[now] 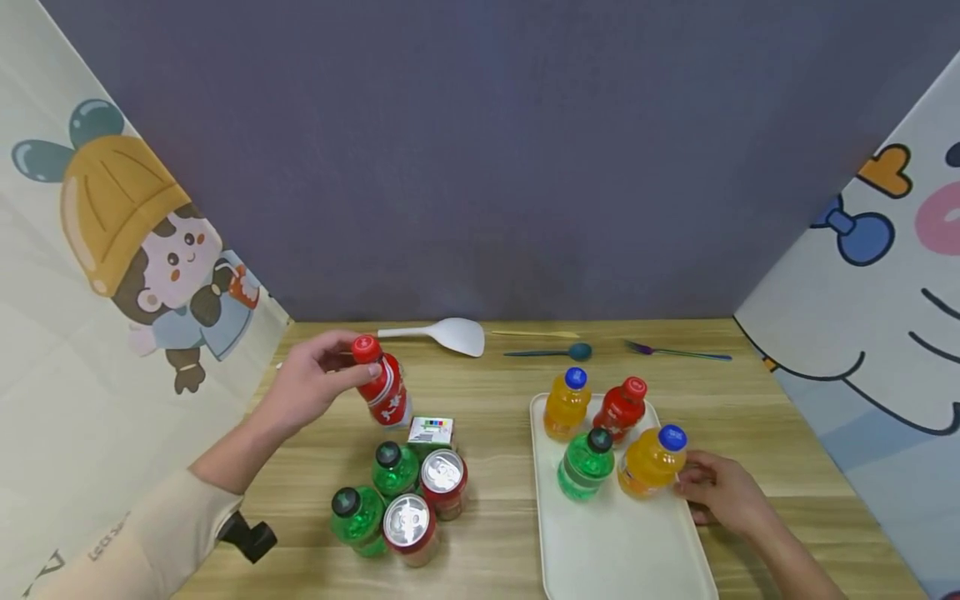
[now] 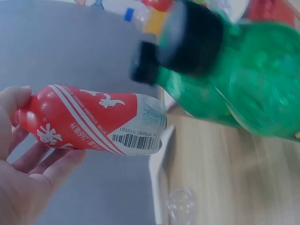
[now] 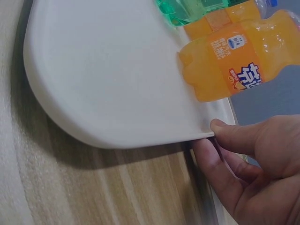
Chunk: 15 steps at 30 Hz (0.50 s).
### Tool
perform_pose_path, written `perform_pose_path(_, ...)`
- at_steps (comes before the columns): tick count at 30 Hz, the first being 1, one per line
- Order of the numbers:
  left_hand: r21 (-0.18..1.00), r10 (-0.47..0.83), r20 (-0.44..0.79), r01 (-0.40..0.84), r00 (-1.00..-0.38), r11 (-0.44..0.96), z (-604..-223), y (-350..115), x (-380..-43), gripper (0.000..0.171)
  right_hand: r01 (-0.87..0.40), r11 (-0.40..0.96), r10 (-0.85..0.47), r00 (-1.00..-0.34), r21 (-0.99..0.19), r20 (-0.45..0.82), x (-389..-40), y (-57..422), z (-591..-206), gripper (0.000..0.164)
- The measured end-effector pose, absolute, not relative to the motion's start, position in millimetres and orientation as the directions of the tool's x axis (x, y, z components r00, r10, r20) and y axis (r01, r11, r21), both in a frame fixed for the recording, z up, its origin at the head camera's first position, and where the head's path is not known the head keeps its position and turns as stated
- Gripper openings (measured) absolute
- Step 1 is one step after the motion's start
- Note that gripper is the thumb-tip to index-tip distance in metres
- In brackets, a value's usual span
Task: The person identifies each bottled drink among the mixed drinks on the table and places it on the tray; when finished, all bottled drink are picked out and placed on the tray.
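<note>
My left hand [image 1: 307,379] grips a red drink bottle [image 1: 386,392] near its neck. The bottle leans a little; whether its base touches the table I cannot tell. In the left wrist view, the thumb and fingers curl round the upper part of this red bottle [image 2: 84,119]. My right hand [image 3: 255,164] pinches the rim of a white tray [image 3: 117,84] between thumb and fingers. On the tray stand two orange drink bottles [image 1: 651,462], a green bottle [image 1: 583,468] and another red bottle [image 1: 619,410]. The right hand is close beside the nearer orange bottle.
Two green bottles [image 1: 360,517], two cans [image 1: 442,483] and a small box [image 1: 431,431] stand in front of the left hand. Along the back lie a white spatula [image 1: 459,336], a yellow utensil [image 1: 534,334], a dark teal spoon [image 1: 579,351] and a fork [image 1: 678,352].
</note>
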<state>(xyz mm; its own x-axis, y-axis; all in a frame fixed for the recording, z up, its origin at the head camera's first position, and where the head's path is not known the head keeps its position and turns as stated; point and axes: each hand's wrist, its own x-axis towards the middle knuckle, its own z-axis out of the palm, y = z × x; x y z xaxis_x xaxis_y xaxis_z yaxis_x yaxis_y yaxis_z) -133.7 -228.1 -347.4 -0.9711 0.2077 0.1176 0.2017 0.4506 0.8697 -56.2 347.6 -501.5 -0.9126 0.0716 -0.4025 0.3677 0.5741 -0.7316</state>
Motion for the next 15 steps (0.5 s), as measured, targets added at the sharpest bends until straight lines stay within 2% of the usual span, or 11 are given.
perform_pose_path(15,0.874,0.329,0.159,0.288,-0.931,0.391,-301.7,-185.1,-126.5,0.029,0.358,0.581,0.068,-0.916,-0.731,-0.395,-56.9,349.3,-503.6,0.061)
